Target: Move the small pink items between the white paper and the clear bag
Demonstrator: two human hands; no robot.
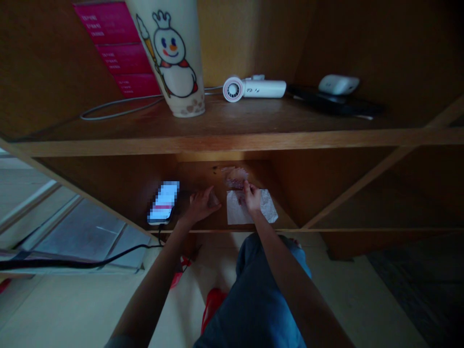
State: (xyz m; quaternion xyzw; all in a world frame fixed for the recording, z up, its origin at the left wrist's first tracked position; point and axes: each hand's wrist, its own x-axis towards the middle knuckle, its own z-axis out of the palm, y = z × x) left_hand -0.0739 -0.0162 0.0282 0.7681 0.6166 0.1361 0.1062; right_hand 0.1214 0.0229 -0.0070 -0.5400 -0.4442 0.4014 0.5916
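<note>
On the lower shelf, my left hand (200, 205) rests with its thumb and fingers apart. A small, faint translucent piece (213, 198) lies in the gap between them; whether they touch it is unclear. My right hand (253, 198) is closed in a pinch above a white sheet of paper or tissue (237, 212). What its fingertips hold is too small to make out. Just beyond them lies a clear plastic bag (235, 178) with small dark reddish bits in it. Part of the sheet is hidden under my right hand.
A lit phone (163, 203) leans at the left, with a black cable (123, 253) near it. The upper shelf (224, 140) overhangs my hands. It carries a tall snowman-printed drink cup (177, 58), a white handheld fan (253, 89) and a white device (339, 84) on a dark object.
</note>
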